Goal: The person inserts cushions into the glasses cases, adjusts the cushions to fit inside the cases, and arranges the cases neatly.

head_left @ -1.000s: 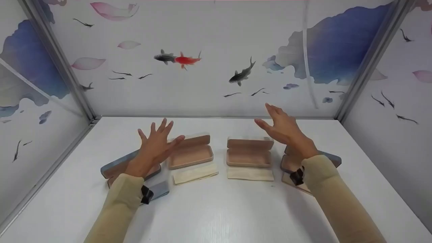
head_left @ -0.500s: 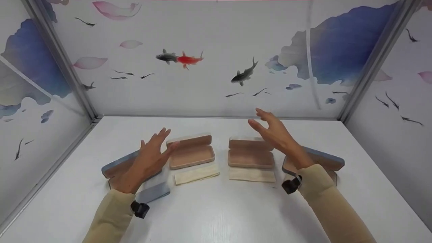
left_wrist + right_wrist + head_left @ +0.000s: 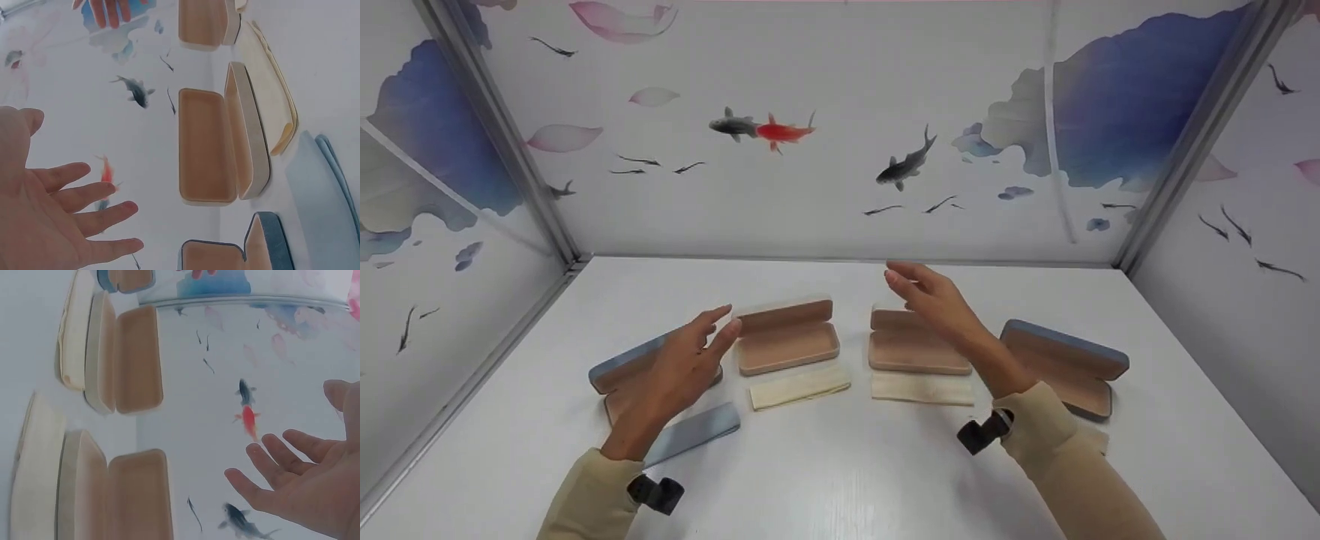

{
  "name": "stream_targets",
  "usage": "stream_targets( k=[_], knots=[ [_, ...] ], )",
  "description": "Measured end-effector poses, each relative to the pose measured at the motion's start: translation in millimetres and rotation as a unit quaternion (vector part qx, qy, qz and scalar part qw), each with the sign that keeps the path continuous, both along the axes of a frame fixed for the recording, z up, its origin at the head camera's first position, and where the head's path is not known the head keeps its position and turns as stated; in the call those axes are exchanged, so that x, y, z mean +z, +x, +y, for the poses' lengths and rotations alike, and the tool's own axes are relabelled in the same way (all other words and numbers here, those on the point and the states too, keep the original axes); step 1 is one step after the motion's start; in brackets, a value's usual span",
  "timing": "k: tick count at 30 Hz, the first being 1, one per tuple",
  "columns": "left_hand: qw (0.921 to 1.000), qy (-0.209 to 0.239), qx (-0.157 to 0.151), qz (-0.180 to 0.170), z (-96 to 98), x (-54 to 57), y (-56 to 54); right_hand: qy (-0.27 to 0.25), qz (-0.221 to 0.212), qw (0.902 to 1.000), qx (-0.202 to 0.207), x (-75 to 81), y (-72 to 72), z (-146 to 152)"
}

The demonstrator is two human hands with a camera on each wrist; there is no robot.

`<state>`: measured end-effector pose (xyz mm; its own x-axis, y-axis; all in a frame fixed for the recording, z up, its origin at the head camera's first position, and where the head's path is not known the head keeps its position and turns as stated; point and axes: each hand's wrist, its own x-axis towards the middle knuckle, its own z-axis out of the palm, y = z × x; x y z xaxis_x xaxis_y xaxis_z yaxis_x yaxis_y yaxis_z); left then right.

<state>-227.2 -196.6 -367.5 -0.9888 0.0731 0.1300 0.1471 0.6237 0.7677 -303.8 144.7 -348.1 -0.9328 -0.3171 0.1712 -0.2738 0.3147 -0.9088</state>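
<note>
My left hand (image 3: 679, 375) hovers with fingers spread over the blue-edged glasses case (image 3: 615, 373) at the left, covering part of it. Over the cream glasses case (image 3: 919, 354) right of centre hangs my right hand (image 3: 941, 307), its fingers relaxed and holding nothing. Another cream glasses case (image 3: 787, 349) lies left of centre, and a second blue-edged glasses case (image 3: 1069, 352) is at the right. All these cases have their lids up and show bare tan linings. In the left wrist view the left fingers (image 3: 101, 219) are stretched out; the right wrist view shows loosely extended right fingers (image 3: 270, 467).
In front of the cases lie folded cloths: a blue one (image 3: 697, 433) at the left, a cream one (image 3: 799, 388), another cream one (image 3: 922, 388), and a pale one (image 3: 1096, 439) mostly behind the right sleeve. Printed walls (image 3: 840, 202) enclose the white table (image 3: 840, 480).
Both hands have drawn back toward the person and lowered. The right hand has also moved left, uncovering the right blue-edged case. Cases and cloths stay in place.
</note>
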Motion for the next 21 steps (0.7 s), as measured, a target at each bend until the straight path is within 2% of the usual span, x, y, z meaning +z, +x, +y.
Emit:
stream_targets(
  k=[6, 13, 21],
  knots=[
    [0.9995, 0.02, 0.019, -0.013, -6.0, 1.5, 14.6, -0.063, -0.026, 0.9974, 0.022, -0.4, 9.2, -23],
    [0.998, 0.03, 0.051, -0.02, -15.7, 1.8, 26.8, -0.075, -0.034, 0.9958, 0.041, -1.6, 21.6, -48],
    [0.9936, 0.082, 0.078, -0.006, -31.9, -7.1, 38.4, -0.084, -0.027, 0.9927, 0.082, -10.9, 30.5, -75]
  ],
)
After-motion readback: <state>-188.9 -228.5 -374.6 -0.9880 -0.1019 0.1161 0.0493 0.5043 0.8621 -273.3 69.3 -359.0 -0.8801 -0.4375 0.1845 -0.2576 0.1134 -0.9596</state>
